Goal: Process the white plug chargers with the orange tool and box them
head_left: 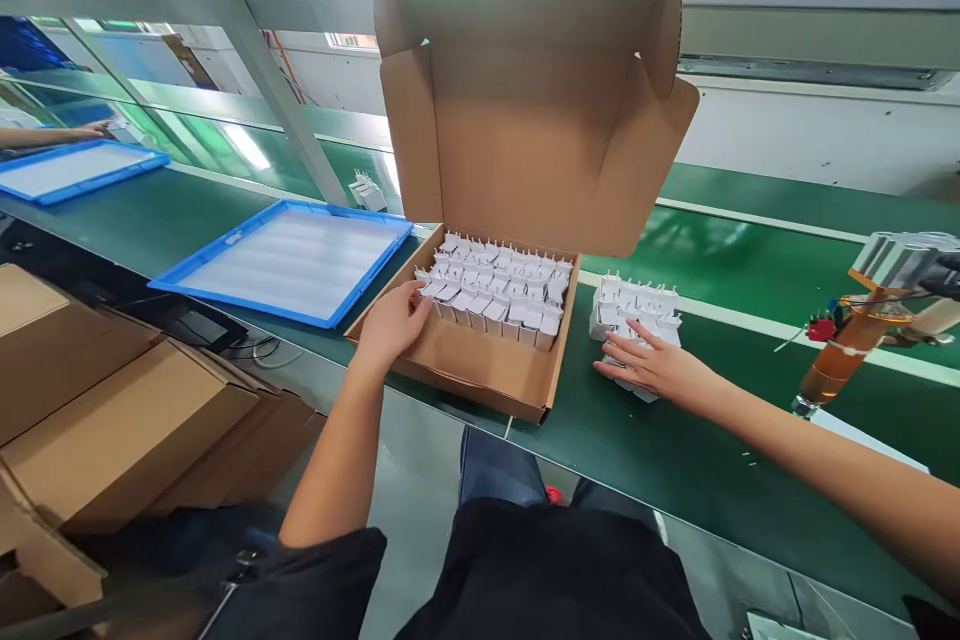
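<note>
Rows of small white blocks with thin prongs on top, like plug adapters [495, 288], fill the back part of an open cardboard box [487, 370]. At the left end of the front row, my left hand [394, 322] touches the blocks with loosely bent fingers. Some of its fingers are hidden behind the hand. To the right of the box, a tight group of the same white adapters [637, 300] stands on the green bench. My right hand [654, 368] lies over the near side of this group, fingers spread. The box's lid [525, 120] is raised.
A blue-framed white tray [281, 260] lies left of the box, with another blue-framed tray [71, 170] farther left. A few white pieces [366, 192] sit behind. An orange-brown tool [844, 355] stands right. Cardboard boxes [127, 430] are at lower left. Another person's hand [94, 130] shows far left.
</note>
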The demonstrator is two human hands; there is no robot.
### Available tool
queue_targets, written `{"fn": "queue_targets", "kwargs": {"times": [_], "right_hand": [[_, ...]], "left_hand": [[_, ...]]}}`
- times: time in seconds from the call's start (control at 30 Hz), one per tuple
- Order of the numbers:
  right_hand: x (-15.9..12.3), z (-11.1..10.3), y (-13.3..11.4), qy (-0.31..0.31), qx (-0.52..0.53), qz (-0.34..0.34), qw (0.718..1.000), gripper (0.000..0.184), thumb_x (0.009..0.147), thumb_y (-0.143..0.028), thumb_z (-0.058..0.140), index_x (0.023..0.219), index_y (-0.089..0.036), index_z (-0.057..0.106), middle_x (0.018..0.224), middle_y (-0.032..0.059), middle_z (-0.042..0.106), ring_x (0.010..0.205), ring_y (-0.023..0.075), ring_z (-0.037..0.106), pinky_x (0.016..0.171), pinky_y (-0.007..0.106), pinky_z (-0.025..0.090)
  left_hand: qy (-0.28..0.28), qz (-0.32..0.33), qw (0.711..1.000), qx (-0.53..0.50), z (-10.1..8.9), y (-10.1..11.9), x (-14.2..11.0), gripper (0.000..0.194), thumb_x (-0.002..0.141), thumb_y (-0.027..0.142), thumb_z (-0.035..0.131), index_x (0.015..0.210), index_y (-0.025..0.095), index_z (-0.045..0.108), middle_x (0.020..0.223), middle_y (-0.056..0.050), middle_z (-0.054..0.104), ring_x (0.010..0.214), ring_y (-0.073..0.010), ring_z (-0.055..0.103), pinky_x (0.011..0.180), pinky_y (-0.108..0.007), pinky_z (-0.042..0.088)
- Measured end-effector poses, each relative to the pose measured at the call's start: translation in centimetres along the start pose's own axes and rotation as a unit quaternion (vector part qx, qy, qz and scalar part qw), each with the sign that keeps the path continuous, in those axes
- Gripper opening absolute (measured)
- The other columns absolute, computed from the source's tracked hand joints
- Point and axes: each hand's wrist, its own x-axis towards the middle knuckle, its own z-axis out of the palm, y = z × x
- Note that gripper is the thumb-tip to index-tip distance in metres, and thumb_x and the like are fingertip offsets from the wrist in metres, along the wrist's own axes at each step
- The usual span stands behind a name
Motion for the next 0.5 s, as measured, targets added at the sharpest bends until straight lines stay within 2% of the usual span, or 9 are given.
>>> {"fn": "queue_targets", "kwargs": {"times": [0.07,0.13,0.23,0.3,0.37,0.43,0.5], "right_hand": [[0.2,0.0,0.0,0.016,-0.005,0.024,1.0,0.075,0.082,-0.008,0.056,0.152,-0.026,0.038,0.148,0.0083,0.055,0.144,0.0289,0.044,0.122,0.058,0.027],[0.9,-1.5,0.0,0.014,0.01,0.033,0.999,0.078,0.082,-0.014,0.062,0.154,-0.027,0.035,0.155,0.0088,0.047,0.146,0.0317,0.04,0.121,0.06,0.027],[3.5,-5.9,0.1,-0.006,0.07,0.032,0.997,0.075,0.083,-0.028,0.067,0.152,-0.025,0.039,0.154,0.0119,0.048,0.144,0.0351,0.042,0.118,0.061,0.031],[6.4,-9.0,0.4,0.009,0.104,0.073,0.992,0.057,0.092,-0.028,0.058,0.147,-0.02,0.046,0.145,0.0148,0.055,0.138,0.0329,0.048,0.114,0.055,0.038],[10.1,-11.0,0.8,0.016,0.134,0.121,0.983,0.051,0.095,-0.026,0.053,0.145,-0.017,0.047,0.141,0.0172,0.056,0.131,0.0318,0.053,0.108,0.049,0.044],[13.9,-11.5,1.2,-0.039,0.161,0.156,0.974,0.06,0.094,-0.031,0.059,0.149,-0.018,0.041,0.144,0.0184,0.052,0.126,0.0326,0.057,0.103,0.046,0.047],[16.9,-10.9,1.3,-0.114,0.166,0.191,0.961,0.069,0.091,-0.035,0.065,0.152,-0.021,0.036,0.144,0.0186,0.051,0.125,0.0343,0.058,0.103,0.046,0.046]], "left_hand": [[-0.007,-0.001,1.0,-0.007,0.5,-0.2,0.4,0.049,0.091,0.042,0.047,0.128,0.014,0.063,0.113,-0.013,0.073,0.106,-0.0301,0.068,0.095,-0.04,0.052],[0.003,-0.006,1.0,-0.02,1.0,-0.6,0.2,0.046,0.091,0.041,0.048,0.124,0.015,0.065,0.111,-0.012,0.074,0.104,-0.029,0.069,0.093,-0.038,0.053],[0.072,0.015,0.996,-0.047,1.7,-0.6,-1.0,0.041,0.093,0.039,0.046,0.119,0.017,0.068,0.114,-0.011,0.074,0.106,-0.0274,0.068,0.092,-0.037,0.053],[0.137,0.052,0.988,-0.058,2.2,0.3,-2.3,0.04,0.095,0.039,0.043,0.115,0.017,0.069,0.116,-0.01,0.074,0.108,-0.0265,0.067,0.094,-0.037,0.053],[0.171,0.102,0.978,-0.062,2.8,1.5,-3.9,0.038,0.097,0.038,0.042,0.111,0.017,0.07,0.113,-0.01,0.075,0.107,-0.0249,0.068,0.096,-0.035,0.052],[0.159,0.153,0.973,-0.064,3.5,2.7,-5.5,0.035,0.098,0.037,0.043,0.108,0.019,0.071,0.107,-0.008,0.076,0.103,-0.0225,0.069,0.094,-0.032,0.052],[0.137,0.175,0.974,-0.053,4.3,3.2,-6.7,0.033,0.099,0.036,0.044,0.105,0.02,0.072,0.103,-0.007,0.077,0.099,-0.0212,0.07,0.089,-0.03,0.053]]}}
